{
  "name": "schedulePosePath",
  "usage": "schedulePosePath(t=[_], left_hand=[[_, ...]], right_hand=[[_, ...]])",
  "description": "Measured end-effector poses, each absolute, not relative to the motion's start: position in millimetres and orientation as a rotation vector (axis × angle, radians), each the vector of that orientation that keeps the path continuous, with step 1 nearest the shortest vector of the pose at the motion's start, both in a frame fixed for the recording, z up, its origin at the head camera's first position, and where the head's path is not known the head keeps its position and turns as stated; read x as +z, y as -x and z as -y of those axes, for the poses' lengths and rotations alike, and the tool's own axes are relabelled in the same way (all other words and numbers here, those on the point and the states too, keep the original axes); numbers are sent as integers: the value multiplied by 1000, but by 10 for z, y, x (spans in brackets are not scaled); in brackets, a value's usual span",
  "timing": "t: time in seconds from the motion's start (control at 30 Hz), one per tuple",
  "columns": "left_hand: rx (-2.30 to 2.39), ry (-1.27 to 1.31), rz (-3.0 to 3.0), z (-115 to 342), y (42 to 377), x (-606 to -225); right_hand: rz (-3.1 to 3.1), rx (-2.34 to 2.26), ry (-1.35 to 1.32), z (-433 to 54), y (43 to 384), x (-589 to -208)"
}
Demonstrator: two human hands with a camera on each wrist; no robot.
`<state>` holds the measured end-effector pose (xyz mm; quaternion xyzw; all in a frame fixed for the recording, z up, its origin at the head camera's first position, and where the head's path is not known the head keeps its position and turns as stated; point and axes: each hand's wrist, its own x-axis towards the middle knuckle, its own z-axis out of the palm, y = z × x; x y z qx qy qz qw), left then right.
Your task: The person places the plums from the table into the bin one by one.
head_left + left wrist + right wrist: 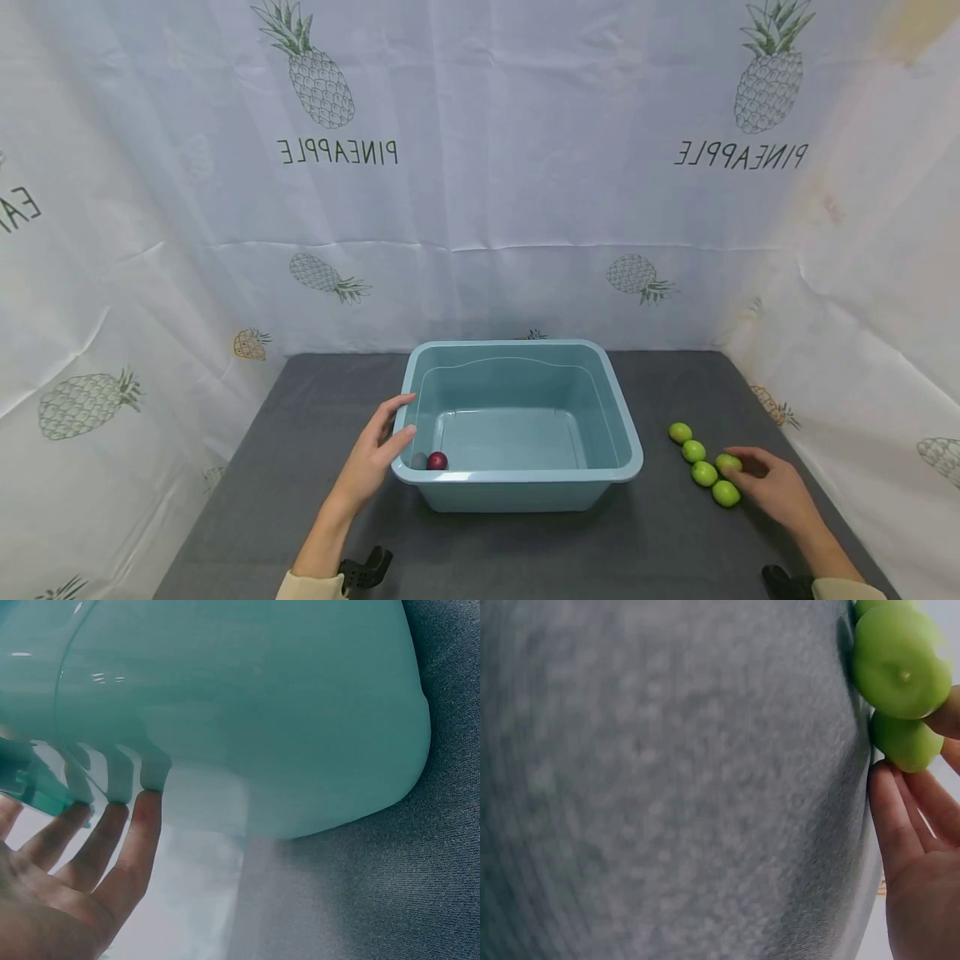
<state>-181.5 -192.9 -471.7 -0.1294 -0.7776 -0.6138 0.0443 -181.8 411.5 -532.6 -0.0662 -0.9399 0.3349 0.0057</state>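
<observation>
A light blue-green plastic basin stands in the middle of the dark tabletop. My left hand holds its left rim, thumb over the edge. In the left wrist view the fingers touch the basin's outer wall. Inside, at the near left corner, lies a dark red round fruit beside a grey round patch. On the right, my right hand pinches a lime between thumb and fingers. Several other limes lie in a slanting row just left of it.
The grey cloth-covered table is bounded by white hanging sheets printed with pineapples at the back and both sides. Black straps sit at the wrists. Bare tabletop shows between the basin and the limes.
</observation>
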Motion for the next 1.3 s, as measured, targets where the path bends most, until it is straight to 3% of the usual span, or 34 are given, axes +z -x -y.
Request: schedulePosePath(t=[0.37,0.73,1.3], left_hand=[[-1887,394,2372,1928,1815,-4717],[-1900,363,2377,1914,1807,-4694],[-1897,362,2389,1911,1803,-4680]], right_hand=[[2868,1032,216,-4155,1795,-5341],[2798,1201,209,-4017,1757,-5123],[2668,1336,-51,-3725,1744,-4721]])
